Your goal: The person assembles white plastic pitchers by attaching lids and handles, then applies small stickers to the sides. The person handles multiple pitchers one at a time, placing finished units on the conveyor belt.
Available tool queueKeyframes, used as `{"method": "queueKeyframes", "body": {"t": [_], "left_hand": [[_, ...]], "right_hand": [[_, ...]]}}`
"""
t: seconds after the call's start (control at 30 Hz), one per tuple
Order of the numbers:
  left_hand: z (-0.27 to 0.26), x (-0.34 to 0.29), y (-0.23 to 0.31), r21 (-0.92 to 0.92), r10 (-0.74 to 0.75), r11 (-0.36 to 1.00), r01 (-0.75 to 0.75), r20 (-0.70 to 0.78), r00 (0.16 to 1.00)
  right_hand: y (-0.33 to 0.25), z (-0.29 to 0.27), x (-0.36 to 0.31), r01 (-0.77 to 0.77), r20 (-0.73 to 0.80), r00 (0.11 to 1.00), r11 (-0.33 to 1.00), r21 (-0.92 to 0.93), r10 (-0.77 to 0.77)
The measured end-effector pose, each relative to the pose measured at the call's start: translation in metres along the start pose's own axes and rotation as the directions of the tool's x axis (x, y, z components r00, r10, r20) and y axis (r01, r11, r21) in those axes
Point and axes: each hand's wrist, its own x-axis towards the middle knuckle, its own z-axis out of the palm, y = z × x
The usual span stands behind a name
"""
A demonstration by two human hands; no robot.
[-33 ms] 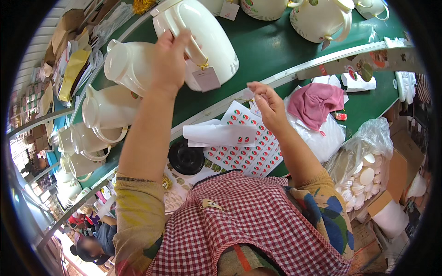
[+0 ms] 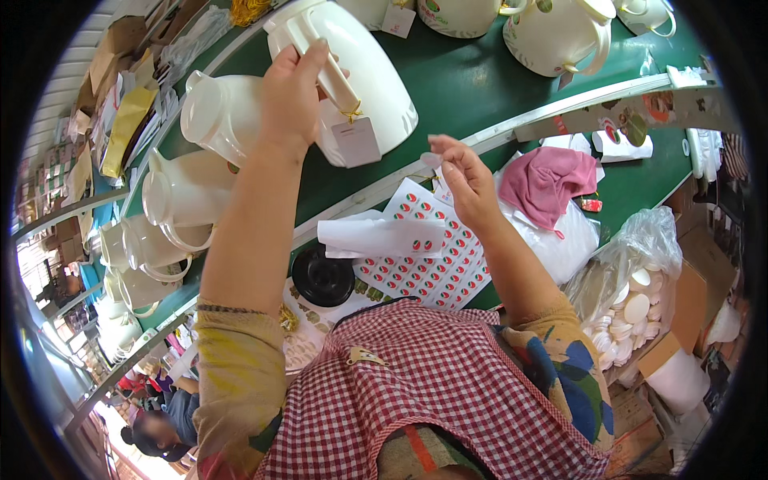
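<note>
My left hand [image 2: 294, 92] is wrapped round the handle of a large cream jug [image 2: 376, 80], which is tilted on the green worktop. A pale square tag [image 2: 357, 142] hangs from that handle by a gold cord. To the right of the jug, my right hand [image 2: 466, 180] pinches a small round translucent piece [image 2: 432, 160] that looks like a sticker. Below this hand lies a sheet of round red-and-green stickers [image 2: 448, 268], partly covered by a curled white strip of paper [image 2: 376, 238]. A black round lid [image 2: 323, 275] sits at the left of the sheet.
More cream jugs [image 2: 188, 186] line the left side. Others [image 2: 552, 40] stand at the far right of the green worktop [image 2: 472, 84]. A pink cloth [image 2: 548, 186] rests on white plastic. A clear bag of white discs [image 2: 632, 312] is at the right. Another person [image 2: 164, 424] is at lower left.
My left hand has shifted slightly on the jug's handle, and the tag hangs a little lower. The small round piece at my right fingertips now shows clearly.
</note>
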Motion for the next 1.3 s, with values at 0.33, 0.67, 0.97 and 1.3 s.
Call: {"method": "queueKeyframes", "body": {"t": [0.33, 0.67, 0.97, 1.3], "left_hand": [[0.011, 0.045, -0.004, -0.034, -0.082, 0.996, 0.08, -0.077, 0.994], [-0.002, 0.074, -0.007, -0.076, -0.148, 0.988, 0.137, -0.157, 0.977], [-0.002, 0.081, -0.015, -0.149, -0.154, 0.981, 0.127, -0.183, 0.971], [0.0, 0.081, -0.015, -0.139, -0.127, 0.985, 0.102, -0.185, 0.975]], "right_hand": [[-0.039, 0.089, 0.006, 0.295, 0.565, 0.818, 0.922, -0.252, -0.107], [-0.049, 0.025, 0.111, 0.626, 0.382, 0.702, 0.263, -0.735, -0.601], [-0.042, 0.035, 0.146, 0.798, 0.7, 0.513, -0.024, -0.602, -0.497], [-0.044, 0.035, 0.142, 0.855, 0.797, 0.449, -0.065, -0.515, -0.404]]}}
